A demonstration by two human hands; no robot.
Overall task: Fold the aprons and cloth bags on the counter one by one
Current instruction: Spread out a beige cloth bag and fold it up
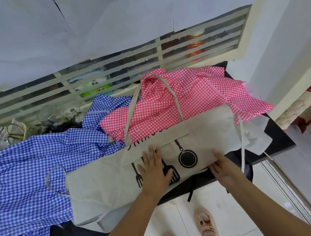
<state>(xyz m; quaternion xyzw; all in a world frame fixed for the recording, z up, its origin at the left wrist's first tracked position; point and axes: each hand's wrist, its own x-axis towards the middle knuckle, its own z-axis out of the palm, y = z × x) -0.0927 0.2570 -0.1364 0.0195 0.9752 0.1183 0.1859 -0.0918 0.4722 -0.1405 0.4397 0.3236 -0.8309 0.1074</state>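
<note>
Seen from the head, the beige apron (103, 179) lies on the black counter (276, 139). The left hand (155, 171) presses flat on it. The right hand (221, 166) touches its near edge with straight fingers. It looks soft, light and floppy, so I'd hold it by the corners.

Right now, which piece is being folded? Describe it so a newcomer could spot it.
On the dark counter, look at the near edge, where the left hand and right hand rest on a beige cloth. Unlike the blue checked cloth and pink checked cloth next to it, it is plain with black kitchen utensils printed on it.
</note>
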